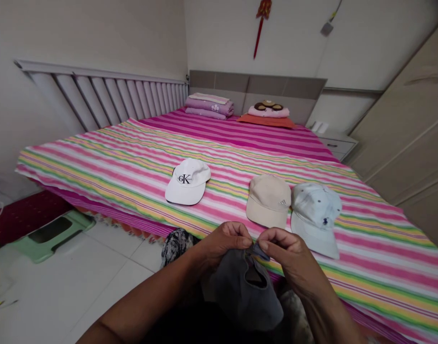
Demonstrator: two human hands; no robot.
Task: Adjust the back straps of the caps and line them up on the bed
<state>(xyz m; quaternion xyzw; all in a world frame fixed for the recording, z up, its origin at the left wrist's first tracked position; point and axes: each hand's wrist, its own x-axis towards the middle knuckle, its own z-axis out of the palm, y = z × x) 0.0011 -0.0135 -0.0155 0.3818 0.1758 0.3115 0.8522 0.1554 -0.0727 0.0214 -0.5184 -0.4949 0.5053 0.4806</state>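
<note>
A dark grey baseball cap (240,291) hangs over my lap, its rear opening turned up toward me. My left hand (228,241) pinches one side of the cap's back strap. On the strap's other side, my right hand (285,248) pinches the end between thumb and fingers. The two hands almost meet at the strap; any buckle there is too small to make out. Just beyond them on the bed lie a beige cap (269,198) and a pale blue cap (315,212), side by side. A white cap (189,181) with black letters lies farther left.
The bed bears a striped sheet (133,167). Folded purple bedding (208,106) and a pink pillow (269,111) lie by the headboard (226,83). A green stool (56,234) stands on the tiled floor at left. A nightstand (335,143) and wardrobe (405,124) are at right.
</note>
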